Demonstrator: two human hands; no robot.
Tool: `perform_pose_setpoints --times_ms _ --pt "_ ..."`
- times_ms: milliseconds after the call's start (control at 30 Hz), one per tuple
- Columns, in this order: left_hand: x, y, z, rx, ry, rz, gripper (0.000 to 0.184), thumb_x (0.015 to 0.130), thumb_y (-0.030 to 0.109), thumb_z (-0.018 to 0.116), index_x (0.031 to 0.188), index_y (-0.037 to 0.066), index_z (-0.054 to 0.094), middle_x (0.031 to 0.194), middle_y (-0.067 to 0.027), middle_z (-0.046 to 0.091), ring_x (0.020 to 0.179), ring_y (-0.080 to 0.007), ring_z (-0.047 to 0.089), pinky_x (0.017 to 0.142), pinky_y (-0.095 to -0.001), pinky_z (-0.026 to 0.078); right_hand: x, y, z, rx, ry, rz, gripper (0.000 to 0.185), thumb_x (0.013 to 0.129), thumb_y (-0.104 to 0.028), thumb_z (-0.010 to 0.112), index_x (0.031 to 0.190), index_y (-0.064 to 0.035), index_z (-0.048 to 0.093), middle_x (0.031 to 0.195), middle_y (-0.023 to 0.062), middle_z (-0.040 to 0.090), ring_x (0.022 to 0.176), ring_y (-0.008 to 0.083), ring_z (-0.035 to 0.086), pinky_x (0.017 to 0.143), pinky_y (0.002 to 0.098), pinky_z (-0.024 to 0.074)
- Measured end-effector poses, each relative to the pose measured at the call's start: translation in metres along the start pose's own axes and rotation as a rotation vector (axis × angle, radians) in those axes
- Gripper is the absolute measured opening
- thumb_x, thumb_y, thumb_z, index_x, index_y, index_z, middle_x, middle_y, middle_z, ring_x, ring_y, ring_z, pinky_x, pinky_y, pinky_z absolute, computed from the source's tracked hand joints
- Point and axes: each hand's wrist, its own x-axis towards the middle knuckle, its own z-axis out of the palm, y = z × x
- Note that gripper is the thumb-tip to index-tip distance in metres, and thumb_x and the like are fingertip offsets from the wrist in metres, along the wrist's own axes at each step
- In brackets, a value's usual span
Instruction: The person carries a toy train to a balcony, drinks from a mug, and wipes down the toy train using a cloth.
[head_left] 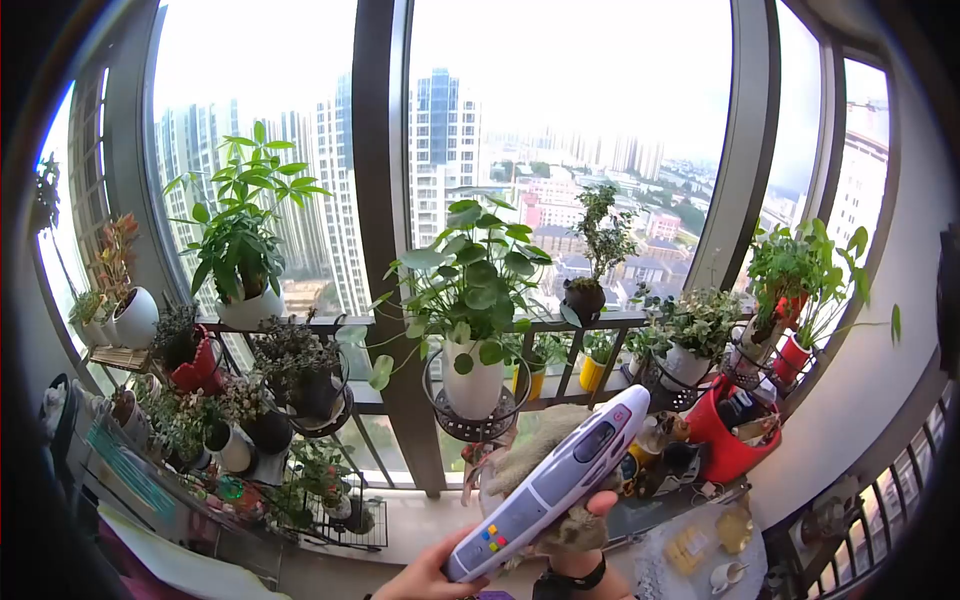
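Observation:
A long grey and white handheld device (548, 482) with a small dark screen and coloured buttons slants from lower left to upper right at the bottom centre. My left hand (432, 575) grips its lower end, near the red, yellow, blue and green buttons. My right hand (588, 560), with a dark band on the wrist, is behind the device, its thumb tip showing beside the right edge. A fuzzy beige-grey object (545, 445) lies behind the device, partly hidden by it; what it is I cannot make out.
Potted plants line the window railing, among them a round-leaved plant in a white pot (472, 380). A red container (728, 440) holds several items at the right. Below it, a small table (660, 555) bears a white cup (728, 576).

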Motion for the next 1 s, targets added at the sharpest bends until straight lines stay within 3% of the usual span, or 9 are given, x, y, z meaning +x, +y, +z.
perform_pose_setpoints --times_ms 133,233,267,300,533,633,833,900,1000 --pt "0.002 -0.002 -0.018 0.029 0.007 0.136 0.074 0.07 0.014 0.081 0.132 -0.002 0.043 0.114 -0.0106 0.057 0.105 -0.0154 0.055 0.091 -0.0299 0.043 -0.008 0.026 0.006 -0.1 0.062 0.017 0.094 0.065 -0.055 0.078 0.131 -0.0013 0.038 0.108 0.016 0.06 0.09 0.0287 0.063 0.078 0.0431 0.0559" --pt "-0.002 -0.021 -0.032 0.109 -0.055 -0.066 0.072 0.069 0.015 0.081 0.128 -0.004 0.046 0.113 -0.0119 0.057 0.104 -0.016 0.055 0.089 -0.0298 0.043 -0.02 0.057 -0.022 -0.232 0.124 -0.045 0.093 0.066 -0.055 0.078 0.131 -0.0015 0.038 0.109 0.0152 0.06 0.091 0.0281 0.063 0.079 0.0427 0.0555" --pt "0.003 -0.026 -0.034 0.197 -0.071 0.109 0.072 0.068 0.015 0.082 0.128 -0.003 0.047 0.111 -0.0111 0.057 0.103 -0.0157 0.054 0.089 -0.0296 0.043 -0.024 0.063 -0.026 -0.266 0.154 -0.069 0.092 0.067 -0.054 0.078 0.131 -0.0016 0.038 0.109 0.0149 0.06 0.092 0.0279 0.063 0.079 0.0426 0.0554" --pt "0.006 -0.028 -0.034 0.188 -0.081 0.104 0.072 0.068 0.015 0.082 0.128 -0.003 0.047 0.111 -0.0111 0.057 0.103 -0.0157 0.054 0.089 -0.0296 0.043 -0.029 0.062 -0.03 -0.282 0.184 -0.091 0.092 0.067 -0.054 0.078 0.131 -0.0016 0.039 0.109 0.0146 0.06 0.092 0.0277 0.062 0.08 0.0425 0.0552" --pt "0.012 -0.022 -0.001 0.077 -0.125 0.208 0.074 0.073 0.013 0.077 0.136 0.0 0.041 0.12 -0.0114 0.057 0.112 -0.0186 0.054 0.098 -0.0327 0.04 -0.005 -0.021 0.046 -0.058 0.057 -0.128 0.088 0.069 -0.053 0.077 0.13 -0.0021 0.04 0.11 0.0127 0.059 0.094 0.0264 0.061 0.081 0.0416 0.0543" --pt "0.009 -0.048 0.006 -0.345 -0.132 -0.123 0.076 0.078 -0.002 0.07 0.143 0.005 0.03 0.123 -0.0098 0.058 0.11 -0.0128 0.055 0.095 -0.0295 0.042 -0.002 -0.021 0.045 0.032 0.021 -0.175 0.086 0.07 -0.053 0.076 0.13 -0.0024 0.041 0.111 0.0118 0.059 0.095 0.0258 0.061 0.082 0.0413 0.0539" --pt "0.012 -0.011 -0.002 -0.294 -0.041 0.028 0.07 0.078 0.006 0.075 0.138 0.003 0.039 0.12 -0.0067 0.058 0.11 -0.0159 0.054 0.096 -0.0308 0.042 -0.001 0.008 0.028 -0.163 0.107 -0.121 0.084 0.072 -0.053 0.075 0.131 -0.0036 0.04 0.113 0.0097 0.058 0.097 0.024 0.06 0.084 0.0401 0.0527" --pt "0.008 -0.017 -0.017 -0.073 -0.089 0.008 0.064 0.077 0.012 0.077 0.132 0.001 0.045 0.118 -0.0084 0.059 0.109 -0.0167 0.055 0.095 -0.0312 0.041 -0.009 0.026 0.014 -0.26 0.139 -0.112 0.084 0.072 -0.053 0.074 0.131 -0.004 0.04 0.114 0.009 0.057 0.098 0.0234 0.059 0.084 0.0397 0.0523" --pt "0.005 -0.03 -0.023 -0.082 -0.103 -0.175 0.061 0.075 0.017 0.079 0.126 0.0 0.049 0.114 -0.0112 0.06 0.108 -0.0179 0.055 0.095 -0.0322 0.041 -0.026 0.065 -0.029 -0.377 0.185 -0.154 0.083 0.073 -0.054 0.073 0.131 -0.0047 0.04 0.115 0.0079 0.057 0.099 0.0225 0.058 0.085 0.0391 0.0517"
